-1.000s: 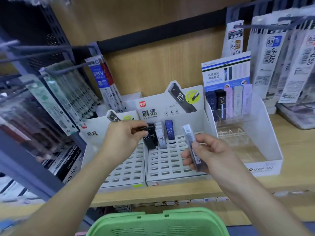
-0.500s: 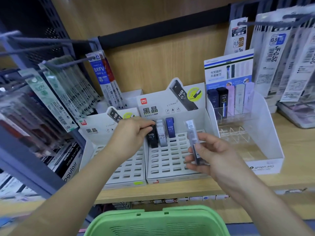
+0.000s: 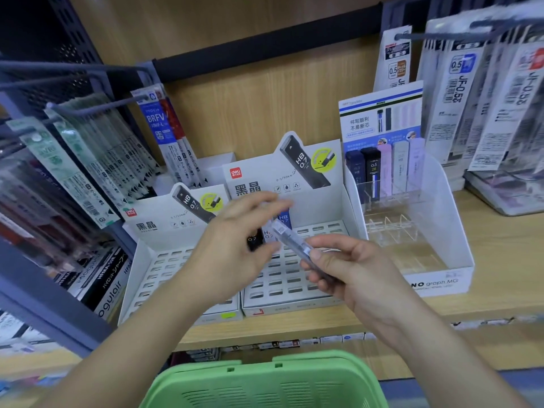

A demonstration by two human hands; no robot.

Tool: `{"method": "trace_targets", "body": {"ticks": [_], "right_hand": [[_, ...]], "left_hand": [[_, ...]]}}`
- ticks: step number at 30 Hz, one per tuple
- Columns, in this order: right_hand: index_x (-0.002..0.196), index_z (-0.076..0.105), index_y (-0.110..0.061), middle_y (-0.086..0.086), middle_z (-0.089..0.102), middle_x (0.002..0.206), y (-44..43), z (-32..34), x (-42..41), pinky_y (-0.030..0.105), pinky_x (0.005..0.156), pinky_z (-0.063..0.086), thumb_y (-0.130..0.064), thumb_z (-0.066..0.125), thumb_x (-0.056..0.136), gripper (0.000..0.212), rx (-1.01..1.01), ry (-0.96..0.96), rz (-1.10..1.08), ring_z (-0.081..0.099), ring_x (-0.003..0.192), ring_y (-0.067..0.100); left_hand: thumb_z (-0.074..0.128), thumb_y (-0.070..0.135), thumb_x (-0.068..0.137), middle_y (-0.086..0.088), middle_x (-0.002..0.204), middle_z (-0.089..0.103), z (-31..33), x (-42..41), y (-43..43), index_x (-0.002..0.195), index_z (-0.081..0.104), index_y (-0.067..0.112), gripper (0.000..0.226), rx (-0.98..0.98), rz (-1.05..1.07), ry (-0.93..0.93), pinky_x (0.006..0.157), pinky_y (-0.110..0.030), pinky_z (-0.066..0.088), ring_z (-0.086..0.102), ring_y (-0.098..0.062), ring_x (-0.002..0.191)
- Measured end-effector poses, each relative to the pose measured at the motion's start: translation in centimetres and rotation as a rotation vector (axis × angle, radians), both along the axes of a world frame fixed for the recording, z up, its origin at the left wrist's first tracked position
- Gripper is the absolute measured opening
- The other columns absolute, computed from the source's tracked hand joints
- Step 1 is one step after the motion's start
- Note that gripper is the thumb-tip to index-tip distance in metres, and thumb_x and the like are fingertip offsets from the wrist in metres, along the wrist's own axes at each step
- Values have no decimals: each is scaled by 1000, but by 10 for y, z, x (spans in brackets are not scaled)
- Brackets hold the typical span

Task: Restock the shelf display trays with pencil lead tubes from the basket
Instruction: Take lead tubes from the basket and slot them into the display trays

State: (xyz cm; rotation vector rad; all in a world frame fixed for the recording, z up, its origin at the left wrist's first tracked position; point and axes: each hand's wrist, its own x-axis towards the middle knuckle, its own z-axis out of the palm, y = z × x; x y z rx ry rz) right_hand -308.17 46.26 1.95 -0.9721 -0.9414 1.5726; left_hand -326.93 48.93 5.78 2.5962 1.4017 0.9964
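Observation:
My right hand [image 3: 350,269] pinches a clear grey pencil lead tube [image 3: 290,238] that points up and left over the middle white slotted tray [image 3: 294,293]. Just left of the tube's top is my left hand [image 3: 235,245], fingers spread and blurred, holding nothing. Behind it, at the back of that tray, stand a black tube [image 3: 253,241] and a blue tube [image 3: 284,219]; a grey one between them is mostly hidden. The left white tray [image 3: 159,269] shows only bare slots. At the bottom edge is the rim of the green basket [image 3: 265,384]; its contents are out of sight.
A clear-fronted white display [image 3: 441,231] with several lead tubes at its back stands right of the trays on the wooden shelf [image 3: 500,275]. Refill packs hang on hooks at the left [image 3: 97,160] and upper right [image 3: 471,92].
My left hand has left the black tube standing in the tray and moved right toward the tube in my right hand. My right hand shifted slightly left with its tube.

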Motion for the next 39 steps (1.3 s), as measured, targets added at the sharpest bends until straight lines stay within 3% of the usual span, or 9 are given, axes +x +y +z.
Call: {"method": "trace_targets", "body": {"ticks": [2,6,11,16,19,21,26,31,39], "right_hand": [[94,71,-6,13,70,70,1,0,0,20,51,48,0,63,88,11,-13,12,0,58,54,14],[93,70,-1,11,65,66,1,1,2,17,44,42,-5,59,93,12,-91,97,11,50,48,11],[88,69,-1,9,58,63,-2,4,-1,16,38,36,-16,60,92,18,-182,227,76,45,43,9],[94,65,-2,15,68,68,-6,7,-11,21,44,49,-28,56,96,27,-185,196,35,57,49,16],[87,70,-9,11,72,76,-5,5,-12,27,63,55,-28,57,97,25,-45,-42,-59,65,64,17],[90,71,-18,-4,73,83,-4,0,-8,21,75,52,-25,58,97,16,151,-387,-109,66,76,8],[126,62,-27,-10,61,123,-2,-18,0,22,94,39,-26,56,96,31,540,-1182,-19,52,115,11],[141,47,-38,-7,37,154,-6,-18,-2,25,112,26,-38,51,98,43,565,-1382,167,30,142,14],[139,49,-44,-8,33,157,-4,-18,0,23,113,23,-42,53,97,41,561,-1438,217,27,144,13]], "left_hand": [[74,31,77,14,110,65,-1,6,-6,114,68,27,38,22,-13,29,91,-19,44,55,-1,102],[79,28,61,2,79,71,14,10,-14,81,72,21,22,-378,48,-489,72,-29,57,61,-12,74],[77,11,56,-5,77,73,21,6,-20,84,71,9,29,-579,-10,-680,63,-17,53,66,-10,71],[73,16,64,-15,69,70,24,5,-15,83,66,3,24,-583,71,-698,57,-21,55,64,-15,57],[73,15,68,-15,69,71,31,1,-9,84,69,4,20,-460,149,-692,58,-23,57,64,-16,56],[75,12,73,-9,69,72,35,-7,-3,83,72,12,10,-338,220,-683,63,-24,59,65,-16,57],[76,18,80,9,76,71,17,-16,6,93,76,21,13,-184,341,-294,76,-21,54,66,-10,69],[76,16,80,0,84,73,3,-14,9,94,77,14,14,-14,282,-120,80,-25,46,64,-14,78],[74,16,82,-1,99,74,7,-11,16,98,77,13,17,-28,155,-25,89,-10,40,61,-5,94]]}}
